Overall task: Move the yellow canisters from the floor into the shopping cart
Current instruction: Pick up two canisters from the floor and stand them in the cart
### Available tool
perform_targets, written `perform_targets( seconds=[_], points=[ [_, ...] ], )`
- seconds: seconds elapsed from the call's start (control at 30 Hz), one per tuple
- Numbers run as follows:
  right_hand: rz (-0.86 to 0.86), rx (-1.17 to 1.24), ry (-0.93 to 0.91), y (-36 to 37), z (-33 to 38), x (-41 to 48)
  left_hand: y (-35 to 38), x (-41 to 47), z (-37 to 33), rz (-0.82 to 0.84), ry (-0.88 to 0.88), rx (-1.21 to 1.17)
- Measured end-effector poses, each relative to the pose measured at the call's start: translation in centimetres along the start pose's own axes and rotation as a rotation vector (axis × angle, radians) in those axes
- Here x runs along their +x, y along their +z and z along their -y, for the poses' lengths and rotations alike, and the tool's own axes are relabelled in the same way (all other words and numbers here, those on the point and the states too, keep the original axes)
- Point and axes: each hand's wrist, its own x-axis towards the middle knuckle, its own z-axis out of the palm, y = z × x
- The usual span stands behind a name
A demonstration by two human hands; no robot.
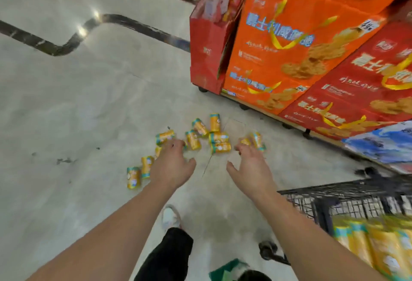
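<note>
Empty grips (172,165) (250,164), canisters (215,122) seemingly scattered, cart (347,193) right

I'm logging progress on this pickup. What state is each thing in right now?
left hand: open, empty, reaching down over the floor canisters
right hand: open, empty, reaching toward the floor canisters
yellow canisters on the floor: scattered, mostly lying on their sides, none held
shopping cart: standing at the person's right, already holding yellow packages
yellow packages in the cart: packed side by side, blurred
orange boxes: stacked on the display
</note>
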Motion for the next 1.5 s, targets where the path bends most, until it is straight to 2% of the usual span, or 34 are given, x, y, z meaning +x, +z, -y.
perform_targets(
  seconds=[0.13,0.33,0.47,0.67,0.73,0.83,0.97,1.03,1.2,1.33,1.5],
  points=[
    [0.108,-0.098,0.082,8.4,-1.9,7.1,6.8,7.1,7.4,0.092,-0.082,0.029],
    [0.287,-0.272,0.195,24.4,-8.6,19.2,22.4,18.2,17.5,0.259,-0.191,-0.004],
    [0.348,-0.344,0.133,34.6,-12.4,28.5,32.3,25.3,22.3,0.258,-0.285,-0.042],
    [0.347,-0.557,-0.007,44.7,-19.8,37.9,45.0,32.3,27.0,0.27,-0.492,-0.138],
    [0.267,-0.604,-0.078,46.7,-21.5,38.6,47.4,33.0,27.7,0.268,-0.537,-0.159],
    [0.164,-0.651,-0.122,48.2,-23.1,38.9,49.2,32.7,27.9,0.227,-0.512,-0.104],
    [0.223,-0.605,-0.12,47.9,-23.3,39.0,48.4,32.1,27.1,0.205,-0.512,-0.11],
    [0.277,-0.497,-0.057,46.8,-22.3,38.0,46.7,31.6,26.0,0.192,-0.503,-0.13],
    [0.275,-0.167,0.089,40.1,-17.6,31.2,38.5,27.8,20.3,0.181,-0.402,-0.292],
    [0.116,0.155,0.187,30.5,-11.7,24.5,28.0,23.2,13.2,0.157,-0.259,-0.461],
    [-0.194,0.596,0.231,13.3,-3.8,14.5,12.7,14.9,3.1,0.116,-0.076,-0.605]
  ],
)
